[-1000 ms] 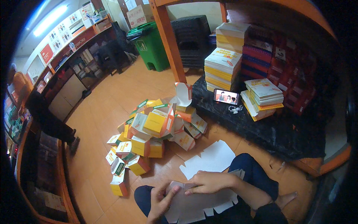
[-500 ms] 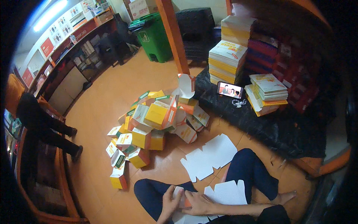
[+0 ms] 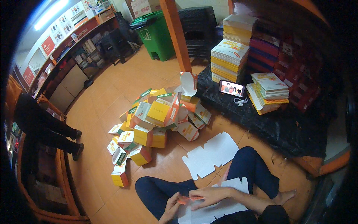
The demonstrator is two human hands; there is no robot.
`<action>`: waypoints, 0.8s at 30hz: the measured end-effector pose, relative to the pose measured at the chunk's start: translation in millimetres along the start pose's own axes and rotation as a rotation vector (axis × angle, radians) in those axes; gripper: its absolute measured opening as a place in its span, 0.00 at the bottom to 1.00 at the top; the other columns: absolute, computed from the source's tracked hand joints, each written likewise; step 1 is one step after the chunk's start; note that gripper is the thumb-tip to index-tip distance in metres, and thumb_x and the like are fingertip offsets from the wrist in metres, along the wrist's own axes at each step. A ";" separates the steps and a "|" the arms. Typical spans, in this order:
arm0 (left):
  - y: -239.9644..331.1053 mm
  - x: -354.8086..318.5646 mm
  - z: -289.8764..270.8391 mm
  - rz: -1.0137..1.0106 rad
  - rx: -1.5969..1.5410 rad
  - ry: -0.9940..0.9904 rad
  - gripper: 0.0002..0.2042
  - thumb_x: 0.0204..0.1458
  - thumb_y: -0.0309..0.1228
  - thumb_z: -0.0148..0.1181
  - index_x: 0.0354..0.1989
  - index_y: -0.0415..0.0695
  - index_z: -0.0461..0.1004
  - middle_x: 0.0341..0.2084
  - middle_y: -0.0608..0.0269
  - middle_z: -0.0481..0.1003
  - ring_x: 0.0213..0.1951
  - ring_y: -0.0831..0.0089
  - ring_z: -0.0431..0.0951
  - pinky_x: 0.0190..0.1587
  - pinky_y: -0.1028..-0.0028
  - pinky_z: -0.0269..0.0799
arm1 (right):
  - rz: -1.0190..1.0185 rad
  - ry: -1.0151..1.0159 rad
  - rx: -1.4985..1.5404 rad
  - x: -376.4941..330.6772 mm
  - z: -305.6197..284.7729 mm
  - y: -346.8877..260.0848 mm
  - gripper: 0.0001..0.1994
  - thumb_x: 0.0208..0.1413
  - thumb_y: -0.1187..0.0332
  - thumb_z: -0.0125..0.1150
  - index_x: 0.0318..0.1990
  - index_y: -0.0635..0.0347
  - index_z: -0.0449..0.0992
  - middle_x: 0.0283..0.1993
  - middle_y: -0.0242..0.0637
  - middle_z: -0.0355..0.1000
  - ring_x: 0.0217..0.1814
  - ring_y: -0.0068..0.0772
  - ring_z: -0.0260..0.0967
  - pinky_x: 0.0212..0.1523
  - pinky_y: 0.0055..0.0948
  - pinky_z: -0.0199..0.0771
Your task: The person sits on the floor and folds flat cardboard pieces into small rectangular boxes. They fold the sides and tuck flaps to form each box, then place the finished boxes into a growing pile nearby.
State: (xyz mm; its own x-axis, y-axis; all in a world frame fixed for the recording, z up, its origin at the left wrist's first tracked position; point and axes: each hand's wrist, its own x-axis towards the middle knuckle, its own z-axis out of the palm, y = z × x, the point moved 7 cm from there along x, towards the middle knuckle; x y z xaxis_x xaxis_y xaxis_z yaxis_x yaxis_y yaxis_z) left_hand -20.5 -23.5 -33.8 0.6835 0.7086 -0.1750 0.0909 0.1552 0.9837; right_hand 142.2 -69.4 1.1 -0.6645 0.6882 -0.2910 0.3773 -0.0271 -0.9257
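A flat white cardboard box blank (image 3: 220, 209) with notched edges lies across my lap. My left hand (image 3: 171, 206) has its fingers closed at the blank's left edge, where a bit of orange print shows. My right hand (image 3: 209, 197) reaches over the sheet, its fingers bent and pinching near that same orange edge. The fingertips of both hands nearly meet and are slightly blurred. On the floor beyond my knees rests a second white blank (image 3: 210, 155), face down.
Folded yellow, white and orange boxes (image 3: 143, 136) form a heap ahead to the left. Stacked flat cartons (image 3: 229, 61), a propped phone (image 3: 232, 88) and a bead string (image 3: 240, 101) sit on black sheeting. Farther off are a green bin (image 3: 156, 39), an orange post (image 3: 175, 33) and a standing person (image 3: 46, 119).
The orange-printed edge has tilted lower between my fingers. My right hand has shifted slightly up and to the right, and the lap blank shows more of its white face.
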 end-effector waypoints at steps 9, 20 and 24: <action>5.8 -0.7 11.2 0.219 -0.027 -0.111 0.16 0.62 0.41 0.60 0.35 0.39 0.71 0.34 0.59 0.78 0.45 0.67 0.80 0.54 0.65 0.73 | -0.099 -0.275 0.165 -41.9 -27.7 47.2 0.47 0.45 0.43 0.76 0.68 0.59 0.62 0.62 0.47 0.68 0.68 0.44 0.64 0.68 0.40 0.62; -19.8 -4.9 11.6 0.018 -0.050 -0.027 0.10 0.61 0.34 0.57 0.35 0.39 0.71 0.33 0.61 0.77 0.39 0.73 0.77 0.46 0.72 0.72 | 0.276 -0.050 0.017 -91.7 53.2 49.5 0.41 0.62 0.33 0.50 0.66 0.60 0.56 0.57 0.57 0.69 0.57 0.56 0.72 0.55 0.44 0.72; -23.3 -0.6 10.8 -0.024 0.046 -0.019 0.11 0.61 0.34 0.57 0.37 0.37 0.72 0.35 0.59 0.79 0.40 0.72 0.78 0.47 0.72 0.72 | 0.361 0.222 -0.206 -92.5 69.0 55.2 0.46 0.58 0.27 0.47 0.63 0.66 0.59 0.57 0.62 0.64 0.62 0.60 0.63 0.59 0.55 0.61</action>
State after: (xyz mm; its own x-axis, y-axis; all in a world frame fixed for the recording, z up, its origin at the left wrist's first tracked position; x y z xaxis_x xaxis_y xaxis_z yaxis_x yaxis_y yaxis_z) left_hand -15.2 -34.9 -56.2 0.6943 0.6920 -0.1978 0.1399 0.1399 0.9802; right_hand 180.0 -184.6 -39.7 -0.3215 0.8003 -0.5061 0.6942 -0.1643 -0.7008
